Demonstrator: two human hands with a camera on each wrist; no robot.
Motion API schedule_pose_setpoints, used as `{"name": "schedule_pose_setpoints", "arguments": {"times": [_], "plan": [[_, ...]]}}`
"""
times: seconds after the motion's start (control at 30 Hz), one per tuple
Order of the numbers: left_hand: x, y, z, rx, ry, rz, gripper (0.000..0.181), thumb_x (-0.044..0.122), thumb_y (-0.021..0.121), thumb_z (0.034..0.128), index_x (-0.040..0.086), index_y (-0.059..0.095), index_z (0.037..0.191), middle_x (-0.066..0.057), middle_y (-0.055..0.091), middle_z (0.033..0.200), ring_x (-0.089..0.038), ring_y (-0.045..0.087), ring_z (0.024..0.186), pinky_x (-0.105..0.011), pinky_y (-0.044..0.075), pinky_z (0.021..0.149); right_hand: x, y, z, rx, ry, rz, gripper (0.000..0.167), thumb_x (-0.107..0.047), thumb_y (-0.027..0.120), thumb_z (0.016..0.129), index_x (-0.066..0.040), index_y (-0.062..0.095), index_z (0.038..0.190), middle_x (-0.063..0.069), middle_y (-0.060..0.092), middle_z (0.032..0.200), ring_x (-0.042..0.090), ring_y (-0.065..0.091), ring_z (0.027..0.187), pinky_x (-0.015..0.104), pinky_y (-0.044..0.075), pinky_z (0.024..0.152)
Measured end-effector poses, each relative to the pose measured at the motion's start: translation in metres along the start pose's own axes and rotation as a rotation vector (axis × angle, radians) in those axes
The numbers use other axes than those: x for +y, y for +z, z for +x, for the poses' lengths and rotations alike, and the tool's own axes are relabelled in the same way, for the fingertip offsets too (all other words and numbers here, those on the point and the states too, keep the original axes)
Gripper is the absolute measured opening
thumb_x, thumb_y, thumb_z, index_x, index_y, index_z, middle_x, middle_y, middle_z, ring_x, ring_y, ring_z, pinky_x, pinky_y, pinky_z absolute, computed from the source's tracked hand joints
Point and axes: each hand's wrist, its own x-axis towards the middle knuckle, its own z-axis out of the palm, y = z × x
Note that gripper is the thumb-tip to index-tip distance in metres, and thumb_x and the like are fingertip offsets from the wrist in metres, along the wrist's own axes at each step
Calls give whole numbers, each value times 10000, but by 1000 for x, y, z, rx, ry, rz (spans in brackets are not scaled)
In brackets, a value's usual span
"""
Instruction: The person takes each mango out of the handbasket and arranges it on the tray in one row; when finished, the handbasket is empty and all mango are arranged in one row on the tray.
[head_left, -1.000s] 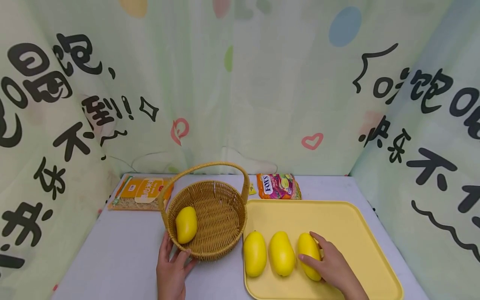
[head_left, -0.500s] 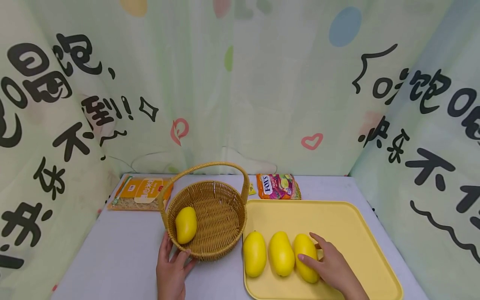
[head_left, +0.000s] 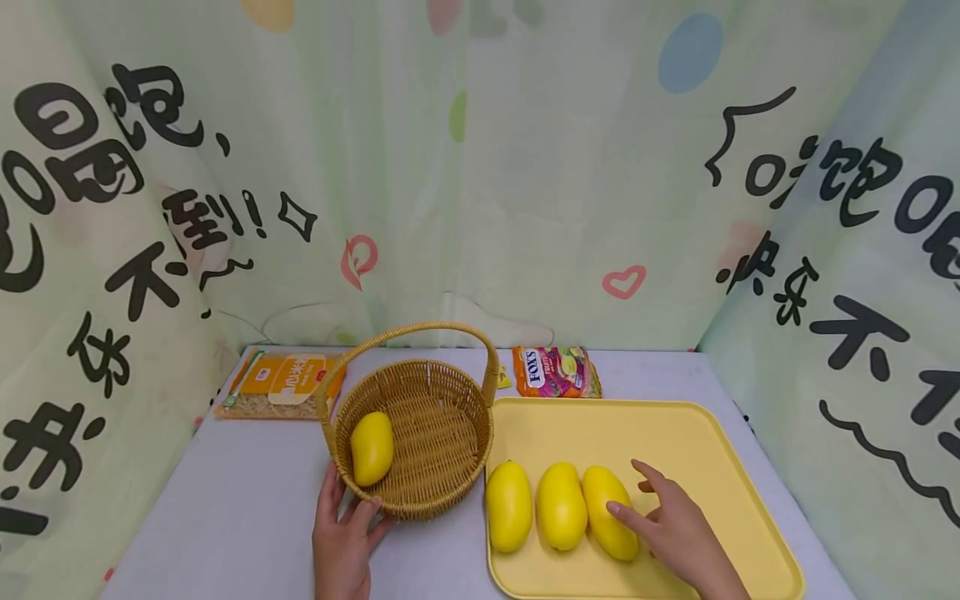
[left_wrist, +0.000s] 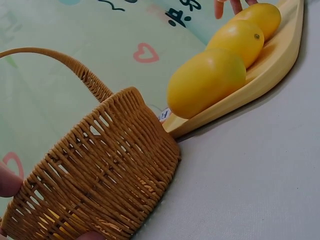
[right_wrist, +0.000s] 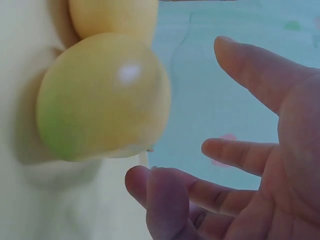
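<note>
The wicker basket [head_left: 442,433] stands left of the yellow tray [head_left: 690,467], one yellow mango [head_left: 372,448] inside it. My left hand [head_left: 347,542] holds the basket's near left side, thumb at the rim; its palm side is hidden. Three mangoes lie side by side on the tray: left [head_left: 509,506], middle [head_left: 561,506] and right [head_left: 609,512]. Over the tray, my right hand [head_left: 678,533] is spread just right of the right mango, its thumb overlapping that mango in the head view. In the right wrist view a gap shows between the hand [right_wrist: 250,165] and the nearest mango [right_wrist: 105,97].
An orange bag of grain [head_left: 281,385] lies at the back left, behind the basket. A colourful candy bag [head_left: 557,372] lies behind the tray, with a small yellow packet [head_left: 504,377] beside it. Printed curtains [head_left: 525,183] enclose the table's back and sides.
The right mango has shifted left, close against the middle one. My right hand has let go of it and moved slightly right, fingers spreading. The left hand and the basket stay in place.
</note>
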Motion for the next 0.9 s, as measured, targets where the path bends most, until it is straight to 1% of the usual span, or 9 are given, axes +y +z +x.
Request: {"name": "schedule_pose_setpoints", "arguments": {"times": [0.13,0.23,0.3,0.4,0.5,0.6,0.67,0.73,0.9], "plan": [[0,0,0,-2,-1,-5,952,7,568,1037,374,7,1714,-100,12,1788,-405,351,1512,-476,612,978,-6,-8,-8,29,-17,3,918,-517,766,939,-89,349,1636,295,527,1501,157,629,815,289,559,618],[-1,-1,0,-2,-2,-9,951,8,568,1037,373,8,1714,-103,13,1787,-404,346,1513,-474,612,979,-9,-11,-11,47,-40,51,860,-482,767,950,-121,377,1626,253,549,1503,145,635,856,281,572,627],[0,-1,0,0,-2,-11,950,7,567,1037,372,10,1714,-105,16,1787,-404,352,1510,-467,614,974,-11,-11,-12,46,-53,116,795,-446,774,954,-159,417,1605,216,569,1501,132,651,886,283,589,645],[0,0,0,3,-2,-9,950,11,572,1035,372,14,1714,-110,14,1787,-403,358,1507,-459,618,967,-16,-9,-12,20,-68,242,700,-377,790,953,-202,476,1555,172,589,1488,109,672,928,303,616,685],[1,0,-1,3,-5,-10,952,12,575,1033,371,15,1715,-113,6,1788,-403,359,1506,-462,617,970,-22,-6,-13,-17,-102,362,654,-308,806,945,-197,509,1518,178,587,1475,121,690,976,318,634,741],[2,1,-1,-2,-10,-9,953,13,575,1032,371,14,1714,-114,-3,1788,-402,356,1508,-468,612,978,-29,-3,-14,-42,-141,432,633,-236,820,928,-198,533,1492,186,583,1456,159,698,1054,306,638,810],[2,2,-1,-1,-11,-6,951,14,573,1031,370,15,1715,-113,-5,1789,-403,357,1508,-469,613,977,-35,-2,-14,-56,-166,448,626,-218,829,916,-210,549,1476,183,586,1444,197,699,1106,288,631,846],[3,2,-1,0,-13,-3,952,12,573,1030,368,15,1715,-113,-6,1790,-406,356,1508,-468,614,973,-41,0,-12,-70,-204,440,629,-208,831,911,-211,552,1474,179,587,1441,247,695,1153,277,626,860],[4,1,-3,1,-13,2,957,6,569,1026,370,12,1714,-111,-6,1791,-413,354,1507,-474,615,971,-58,3,-7,-105,-281,381,617,-235,837,908,-225,564,1461,183,602,1432,333,693,1185,260,605,872]]}}
